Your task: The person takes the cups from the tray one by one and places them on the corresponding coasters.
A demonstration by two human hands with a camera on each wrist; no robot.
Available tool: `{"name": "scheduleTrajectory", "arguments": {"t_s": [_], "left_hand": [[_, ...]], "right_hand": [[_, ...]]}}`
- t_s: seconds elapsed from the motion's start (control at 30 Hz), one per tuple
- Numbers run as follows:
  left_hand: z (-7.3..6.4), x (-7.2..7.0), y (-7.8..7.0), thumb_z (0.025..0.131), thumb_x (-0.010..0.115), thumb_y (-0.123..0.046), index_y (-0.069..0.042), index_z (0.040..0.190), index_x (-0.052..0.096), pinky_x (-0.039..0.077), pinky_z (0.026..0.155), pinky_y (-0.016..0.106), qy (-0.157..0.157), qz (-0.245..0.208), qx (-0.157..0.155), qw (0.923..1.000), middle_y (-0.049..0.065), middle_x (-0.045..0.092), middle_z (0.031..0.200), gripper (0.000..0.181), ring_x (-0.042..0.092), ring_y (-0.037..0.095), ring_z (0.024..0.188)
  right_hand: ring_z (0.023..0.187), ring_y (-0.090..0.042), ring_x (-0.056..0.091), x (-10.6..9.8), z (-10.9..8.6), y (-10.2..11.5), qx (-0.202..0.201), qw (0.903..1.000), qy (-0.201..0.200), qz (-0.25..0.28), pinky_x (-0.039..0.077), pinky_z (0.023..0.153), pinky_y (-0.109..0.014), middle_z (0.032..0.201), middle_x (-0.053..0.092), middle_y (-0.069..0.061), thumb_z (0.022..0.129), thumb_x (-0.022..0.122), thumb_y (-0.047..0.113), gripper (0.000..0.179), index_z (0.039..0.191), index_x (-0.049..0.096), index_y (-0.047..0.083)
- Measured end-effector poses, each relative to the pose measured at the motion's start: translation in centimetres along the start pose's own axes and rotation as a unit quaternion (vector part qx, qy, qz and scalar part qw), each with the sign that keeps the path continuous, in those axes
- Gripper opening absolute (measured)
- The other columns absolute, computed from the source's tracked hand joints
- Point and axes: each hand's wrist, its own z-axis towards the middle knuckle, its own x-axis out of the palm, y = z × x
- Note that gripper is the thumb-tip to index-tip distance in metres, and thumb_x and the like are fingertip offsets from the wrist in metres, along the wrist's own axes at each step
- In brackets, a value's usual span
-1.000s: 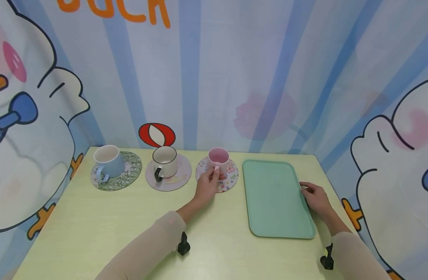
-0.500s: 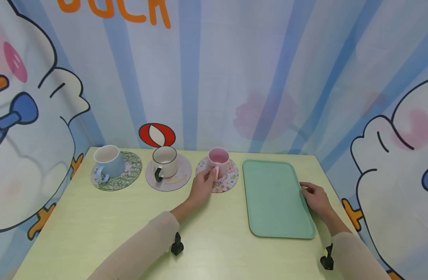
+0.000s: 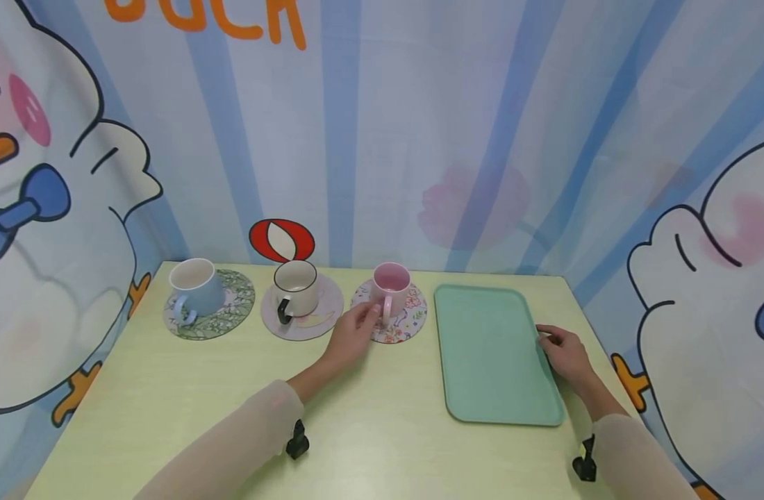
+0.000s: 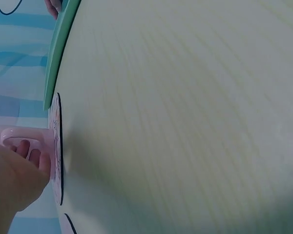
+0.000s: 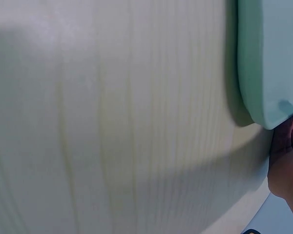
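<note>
A pink cup (image 3: 396,294) stands upright on a round floral coaster (image 3: 410,321), its handle facing the front. My left hand (image 3: 349,335) is at the cup's left side, fingertips right beside the wall and the thumb away from the handle. In the left wrist view, loosely bent fingers (image 4: 35,157) show behind the cup's handle (image 4: 24,131). At the right edge of the mint-green tray (image 3: 496,354), my right hand (image 3: 566,354) holds the rim. The right wrist view has its thumb at the top of the rim, with the other fingers lower down, partly hidden.
Left of the pink cup, a white mug (image 3: 297,295) with a black handle stands on a lilac coaster (image 3: 330,298). Farther left, a light-blue mug (image 3: 202,295) stands on a green patterned coaster (image 3: 235,302). A striped cartoon curtain (image 3: 382,139) hangs behind the pale-yellow table (image 3: 382,437).
My left hand has let go of the pink cup's handle and drawn back to the left and slightly down. The cup stays on its coaster. My right hand and the tray have not moved.
</note>
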Motion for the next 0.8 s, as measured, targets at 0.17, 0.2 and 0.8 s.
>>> {"name": "scheduleTrajectory", "arguments": {"t_s": [0.17, 0.2, 0.8], "left_hand": [[-0.4, -0.4, 0.0, 0.112, 0.051, -0.045, -0.007, 0.142, 0.063, 0.050, 0.109, 0.047, 0.024, 0.007, 0.010, 0.9996, 0.012, 0.067, 0.139, 0.050, 0.062, 0.029, 0.131], [-0.4, -0.4, 0.0, 0.112, 0.051, -0.045, -0.007, 0.142, 0.062, 0.051, 0.109, 0.047, 0.034, 0.009, 0.014, 0.9993, 0.012, 0.067, 0.138, 0.050, 0.062, 0.029, 0.130], [-0.5, -4.1, -2.1, 0.109, 0.057, -0.042, -0.002, 0.160, 0.041, 0.046, 0.114, 0.052, 0.118, 0.088, 0.038, 0.9883, 0.017, 0.046, 0.161, 0.066, 0.045, 0.035, 0.148]], "right_hand": [[0.095, -0.025, 0.058, -0.2, 0.0, -0.5, -0.004, 0.9999, -0.004, -0.012, 0.049, 0.076, -0.033, 0.117, 0.065, -0.023, 0.112, 0.051, 0.021, 0.045, 0.149, 0.055, -0.003], [0.094, -0.024, 0.058, -0.3, 0.0, -0.6, -0.005, 0.9999, -0.005, -0.015, 0.049, 0.075, -0.033, 0.117, 0.065, -0.022, 0.112, 0.051, 0.021, 0.045, 0.149, 0.055, -0.003], [0.094, -0.034, 0.065, -1.9, -0.7, 1.9, 0.012, 0.9984, 0.037, -0.042, 0.054, 0.069, -0.036, 0.119, 0.063, -0.033, 0.110, 0.049, 0.019, 0.049, 0.149, 0.048, -0.012]]}}
